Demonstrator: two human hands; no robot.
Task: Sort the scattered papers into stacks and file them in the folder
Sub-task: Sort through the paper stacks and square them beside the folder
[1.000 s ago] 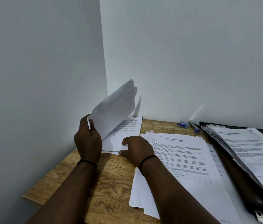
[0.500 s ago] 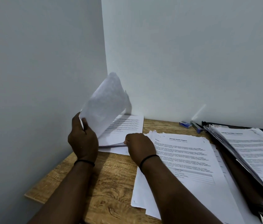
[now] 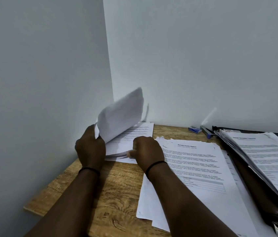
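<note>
Rightward at three o'clock, the folder holds papers. Left hand grips a lifted sheet; right hand pinches the stack below.

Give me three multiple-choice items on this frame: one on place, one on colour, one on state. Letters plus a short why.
1. Where does the folder lie?
A. at the desk's right side
B. in the left corner by the wall
C. under the left hand

2. What colour are the bands on both wrists?
A. white
B. black
C. red

3. What is the left hand doing?
A. lying flat on the desk
B. holding a pen
C. holding lifted sheets up off the left stack

Answers:
1 A: the dark folder, open with papers on it, sits right of the middle stack.
2 B: a thin black band rings each wrist.
3 C: its fingers curl round the raised sheets' lower edge, while the right hand is at the stack's near edge.
</note>
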